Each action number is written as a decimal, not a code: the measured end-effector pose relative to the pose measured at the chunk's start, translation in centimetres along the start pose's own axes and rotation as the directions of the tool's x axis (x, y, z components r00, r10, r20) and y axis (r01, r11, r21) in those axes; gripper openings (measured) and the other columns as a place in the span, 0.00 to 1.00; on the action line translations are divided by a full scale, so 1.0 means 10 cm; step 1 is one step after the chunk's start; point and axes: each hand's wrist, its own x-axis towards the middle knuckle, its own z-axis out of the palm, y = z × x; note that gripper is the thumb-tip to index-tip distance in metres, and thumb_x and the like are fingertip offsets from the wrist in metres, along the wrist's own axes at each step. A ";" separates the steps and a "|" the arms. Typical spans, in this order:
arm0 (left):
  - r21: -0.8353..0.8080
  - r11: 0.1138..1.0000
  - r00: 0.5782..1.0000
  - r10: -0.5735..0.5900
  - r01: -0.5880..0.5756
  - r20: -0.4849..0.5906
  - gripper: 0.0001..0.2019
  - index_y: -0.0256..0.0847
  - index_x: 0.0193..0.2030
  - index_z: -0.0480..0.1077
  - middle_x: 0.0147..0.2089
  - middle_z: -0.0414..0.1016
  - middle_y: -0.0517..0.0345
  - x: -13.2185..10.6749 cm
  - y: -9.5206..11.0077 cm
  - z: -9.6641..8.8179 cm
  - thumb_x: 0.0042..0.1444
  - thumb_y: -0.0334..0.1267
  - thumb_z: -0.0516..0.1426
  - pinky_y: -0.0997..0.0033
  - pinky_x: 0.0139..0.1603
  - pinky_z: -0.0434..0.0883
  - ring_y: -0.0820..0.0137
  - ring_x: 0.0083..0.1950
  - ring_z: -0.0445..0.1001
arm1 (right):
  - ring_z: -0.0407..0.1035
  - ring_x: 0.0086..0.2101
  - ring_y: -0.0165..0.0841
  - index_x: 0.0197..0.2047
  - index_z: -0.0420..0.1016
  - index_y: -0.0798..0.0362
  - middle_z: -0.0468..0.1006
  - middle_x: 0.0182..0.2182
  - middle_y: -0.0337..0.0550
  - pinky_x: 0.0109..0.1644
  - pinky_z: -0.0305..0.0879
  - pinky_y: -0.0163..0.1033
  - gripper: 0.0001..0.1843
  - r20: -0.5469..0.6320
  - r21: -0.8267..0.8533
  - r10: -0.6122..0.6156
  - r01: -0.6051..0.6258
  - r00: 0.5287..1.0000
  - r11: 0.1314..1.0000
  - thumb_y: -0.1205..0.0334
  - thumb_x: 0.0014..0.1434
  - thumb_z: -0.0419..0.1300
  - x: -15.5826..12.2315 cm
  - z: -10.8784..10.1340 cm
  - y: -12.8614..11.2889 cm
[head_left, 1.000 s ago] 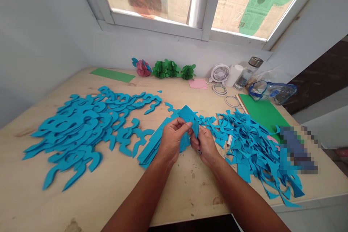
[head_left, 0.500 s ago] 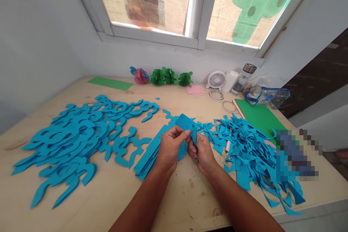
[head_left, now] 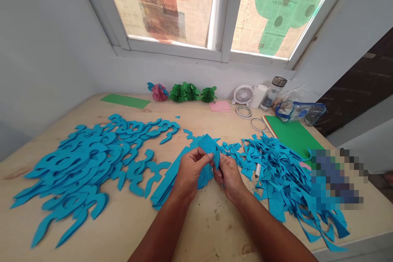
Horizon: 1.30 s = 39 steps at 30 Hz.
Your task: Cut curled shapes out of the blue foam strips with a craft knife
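Observation:
Between my hands is a folded piece of blue paper, held up over the table with a curled flap on its right side. My left hand pinches its lower left part between thumb and fingers. At the flap, my right hand is closed around what appear to be scissors, mostly hidden; a small dark end shows below the fingers. Under and behind my left hand lie stacked blue paper strips. Cut curvy blue paper shapes are heaped to the left, and blue paper scraps to the right.
A white marker lies by the scraps. Along the back stand green paper ornaments, a pink one, a small fan and a bottle. Tape rolls, green sheets and a clear pouch lie right.
The camera view has tilted up slightly, so the table sits a little lower. Both hands keep hold at the blue paper, with only a small shift.

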 end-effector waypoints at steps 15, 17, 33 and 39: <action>-0.099 0.995 1.000 -0.016 0.017 0.014 0.09 0.39 0.19 0.67 0.18 0.67 0.64 0.00 0.03 0.01 0.41 0.37 0.63 0.74 0.30 0.64 0.74 0.23 0.64 | 0.42 0.12 0.21 0.20 0.62 0.53 0.54 0.09 0.28 0.17 0.35 0.33 0.25 -0.012 0.003 0.052 -0.052 0.999 0.999 0.40 0.50 0.60 0.01 0.01 0.03; -0.103 0.994 1.000 -0.024 0.024 0.001 0.08 0.38 0.21 0.69 0.19 0.68 0.63 0.00 0.03 0.01 0.41 0.38 0.63 0.73 0.29 0.65 0.74 0.23 0.64 | 0.42 0.12 0.21 0.19 0.61 0.52 0.54 0.09 0.28 0.17 0.35 0.33 0.26 -0.006 -0.005 0.057 -0.057 0.998 0.998 0.39 0.50 0.59 0.01 0.01 0.03; -0.069 0.997 0.999 -0.040 0.039 -0.020 0.10 0.38 0.25 0.71 0.24 0.73 0.59 0.00 0.01 0.00 0.42 0.42 0.64 0.72 0.30 0.67 0.71 0.27 0.69 | 0.43 0.12 0.21 0.18 0.59 0.52 0.54 0.09 0.28 0.16 0.36 0.32 0.28 0.019 -0.012 0.038 -0.038 0.999 0.999 0.37 0.50 0.58 0.02 0.00 0.07; -0.044 0.999 0.999 -0.027 0.026 -0.038 0.10 0.38 0.24 0.71 0.24 0.73 0.60 0.00 0.00 0.00 0.42 0.42 0.63 0.73 0.29 0.66 0.73 0.25 0.67 | 0.44 0.12 0.21 0.17 0.59 0.52 0.55 0.09 0.29 0.16 0.37 0.32 0.28 0.011 -0.012 0.042 -0.042 0.999 0.999 0.36 0.49 0.58 0.02 0.00 0.07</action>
